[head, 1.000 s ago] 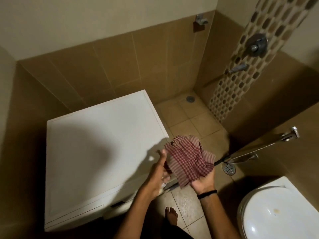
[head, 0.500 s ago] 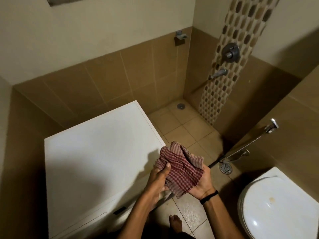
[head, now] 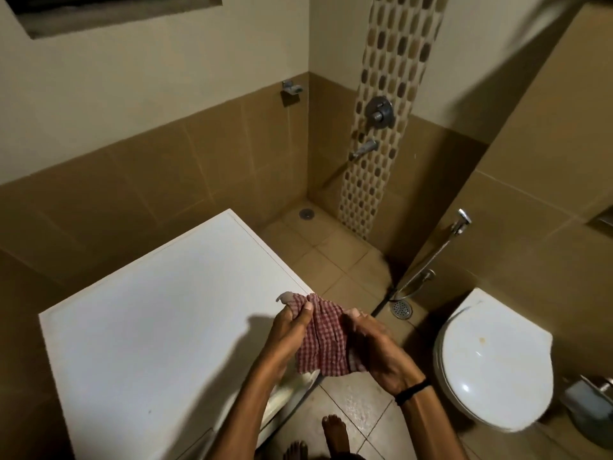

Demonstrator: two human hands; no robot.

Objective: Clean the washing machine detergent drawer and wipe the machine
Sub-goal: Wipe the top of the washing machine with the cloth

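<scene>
Left hand point(head: 288, 340) and right hand point(head: 374, 353) both gripping cloth point(head: 323, 340), bunched tighter than second ago, over washing machine point(head: 149, 327) corner; possibly wringing, light dim; wiping not begun

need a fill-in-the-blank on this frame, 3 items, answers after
1. The left hand and right hand both grip a checked ____.
2. The black wristband is on the ____ wrist.
3. The top of the washing machine is coloured ____.
Missing words: cloth; right; white.
</scene>
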